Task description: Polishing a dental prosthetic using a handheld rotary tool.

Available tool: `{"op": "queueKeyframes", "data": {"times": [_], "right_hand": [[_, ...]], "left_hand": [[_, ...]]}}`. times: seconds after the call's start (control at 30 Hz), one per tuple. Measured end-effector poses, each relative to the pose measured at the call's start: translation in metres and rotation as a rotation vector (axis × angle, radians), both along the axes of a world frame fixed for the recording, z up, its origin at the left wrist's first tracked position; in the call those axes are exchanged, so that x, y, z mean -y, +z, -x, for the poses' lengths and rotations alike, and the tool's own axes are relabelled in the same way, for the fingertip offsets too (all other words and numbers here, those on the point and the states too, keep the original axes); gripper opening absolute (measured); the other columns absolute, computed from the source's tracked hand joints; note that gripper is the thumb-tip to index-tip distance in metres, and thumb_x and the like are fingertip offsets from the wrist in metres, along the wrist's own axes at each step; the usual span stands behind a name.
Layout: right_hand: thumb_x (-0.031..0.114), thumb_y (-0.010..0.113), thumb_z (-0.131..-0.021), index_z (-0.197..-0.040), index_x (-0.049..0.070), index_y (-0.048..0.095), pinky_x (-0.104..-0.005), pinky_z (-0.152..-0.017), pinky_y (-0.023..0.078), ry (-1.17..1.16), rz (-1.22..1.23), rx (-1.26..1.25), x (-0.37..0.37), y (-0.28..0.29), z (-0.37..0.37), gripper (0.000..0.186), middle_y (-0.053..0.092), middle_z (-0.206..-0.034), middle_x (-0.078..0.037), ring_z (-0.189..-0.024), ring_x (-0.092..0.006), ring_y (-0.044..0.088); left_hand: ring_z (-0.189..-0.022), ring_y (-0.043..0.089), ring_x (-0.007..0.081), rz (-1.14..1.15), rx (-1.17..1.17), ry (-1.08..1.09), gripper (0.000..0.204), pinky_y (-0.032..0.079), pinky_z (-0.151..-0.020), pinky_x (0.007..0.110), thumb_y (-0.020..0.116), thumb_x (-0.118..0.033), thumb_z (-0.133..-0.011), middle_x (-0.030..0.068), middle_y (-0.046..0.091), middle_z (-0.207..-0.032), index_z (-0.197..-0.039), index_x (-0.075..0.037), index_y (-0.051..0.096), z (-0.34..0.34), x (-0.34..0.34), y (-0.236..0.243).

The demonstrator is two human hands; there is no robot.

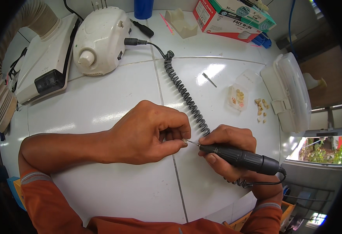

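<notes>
My left hand [151,130] pinches a small pale piece [184,140] between thumb and forefinger; most of it is hidden by the fingertips. My right hand [231,142] grips a black rotary handpiece [239,156] like a pen. Its thin metal bit [193,143] points left, with the tip at or touching the pale piece; which of the two is too small to tell. From the handpiece's rear end a cord loops under my right wrist. A grey coiled cable [184,93] runs behind my right hand up to the white control unit [100,41] with a round knob.
On the white tiled table [112,191], a spare metal bit [209,80] lies beyond my hands. A small clear box [237,95] holds yellowish pieces, with several loose pieces [261,107] alongside. A lidded plastic case [290,93] stands right, face mask boxes [233,19] behind, a hosed white machine [46,64] left.
</notes>
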State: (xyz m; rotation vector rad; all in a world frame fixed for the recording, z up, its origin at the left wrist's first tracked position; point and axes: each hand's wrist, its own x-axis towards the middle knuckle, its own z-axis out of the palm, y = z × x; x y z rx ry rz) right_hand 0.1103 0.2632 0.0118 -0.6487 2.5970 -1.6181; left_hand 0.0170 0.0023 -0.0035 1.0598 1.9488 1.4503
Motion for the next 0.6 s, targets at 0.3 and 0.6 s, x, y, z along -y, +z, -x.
{"op": "queueKeyframes", "data": {"times": [0.3, 0.6], "right_hand": [[0.007, 0.081, -0.084, -0.112, 0.003, 0.078, -0.0305, -0.064, 0.058, 0.002, 0.008, 0.005, 0.0005, 0.0001, -0.0004, 0.029, 0.078, -0.086, -0.011, -0.070, -0.0197, 0.076], [0.007, 0.080, -0.084, -0.112, 0.002, 0.078, -0.0304, -0.064, 0.058, 0.017, 0.009, -0.001, -0.0004, 0.0000, 0.0014, 0.028, 0.078, -0.085, -0.011, -0.069, -0.0191, 0.076]], "left_hand": [[-0.071, 0.072, 0.0109, 0.002, -0.016, -0.005, 0.012, 0.053, -0.060, 0.026, 0.086, -0.007, -0.090, 0.0047, 0.077, -0.085, -0.098, -0.002, 0.078, 0.0005, 0.0003, -0.0004], [-0.072, 0.072, 0.0104, 0.008, -0.011, 0.001, 0.012, 0.052, -0.059, 0.026, 0.085, -0.007, -0.090, 0.0044, 0.077, -0.085, -0.099, -0.002, 0.079, -0.0010, 0.0011, 0.0013]]}}
